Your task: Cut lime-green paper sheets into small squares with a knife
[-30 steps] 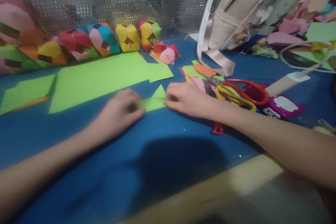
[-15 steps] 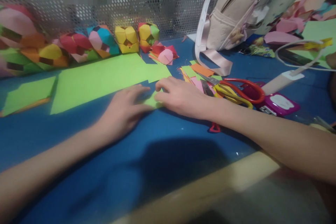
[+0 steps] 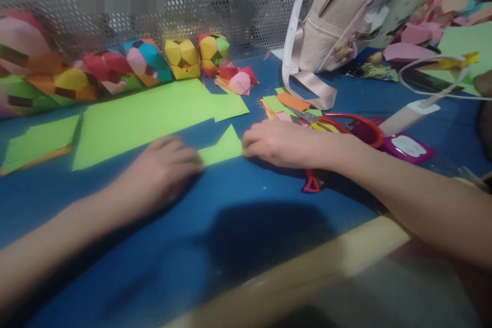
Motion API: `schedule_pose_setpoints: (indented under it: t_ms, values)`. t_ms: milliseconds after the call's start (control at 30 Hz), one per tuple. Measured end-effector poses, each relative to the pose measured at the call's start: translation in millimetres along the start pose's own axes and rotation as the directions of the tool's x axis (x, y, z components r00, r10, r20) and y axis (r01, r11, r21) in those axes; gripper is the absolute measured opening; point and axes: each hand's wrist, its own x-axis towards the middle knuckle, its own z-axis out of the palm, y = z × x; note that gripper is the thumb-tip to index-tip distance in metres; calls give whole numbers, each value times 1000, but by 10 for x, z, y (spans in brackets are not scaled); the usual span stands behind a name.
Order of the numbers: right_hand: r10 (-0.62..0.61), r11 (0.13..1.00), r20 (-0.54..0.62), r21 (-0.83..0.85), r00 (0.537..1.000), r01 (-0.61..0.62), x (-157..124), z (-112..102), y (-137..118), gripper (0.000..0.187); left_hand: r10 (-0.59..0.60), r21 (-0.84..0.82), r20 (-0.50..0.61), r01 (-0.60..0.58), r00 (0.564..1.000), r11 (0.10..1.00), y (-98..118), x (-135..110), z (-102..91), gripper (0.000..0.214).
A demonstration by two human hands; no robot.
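A small folded piece of green paper (image 3: 223, 147) lies on the blue table (image 3: 246, 215) between my hands. My left hand (image 3: 161, 171) rests on its left end, fingers curled down onto it, blurred by motion. My right hand (image 3: 282, 144) presses its right end with bent fingertips. One corner of the piece stands up as a triangle. Just behind it lies a large green sheet (image 3: 146, 113).
Folded paper cubes in many colours (image 3: 182, 56) line the perforated metal wall. Red-handled scissors (image 3: 346, 124), paper scraps (image 3: 292, 102), a purple box (image 3: 407, 147) and a white cable (image 3: 434, 97) lie to the right. A beige bag (image 3: 346, 15) leans behind. A green stack (image 3: 38, 141) sits far left.
My hands came together over the small green piece half a second ago, then slid apart again to its two ends, leaving it stretched flat between them.
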Motion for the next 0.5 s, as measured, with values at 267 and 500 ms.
schedule_pose_setpoints:
  t_ms: [267,500]
  values:
    - [102,989,-5,-102,995,-102,101,17,-171,24,-36,-84,-100,27,994,996,310,109,30,32]
    - [143,989,111,-48,984,-138,107,-90,-240,27,-3,-61,-92,-3,996,998,421,144,137,29]
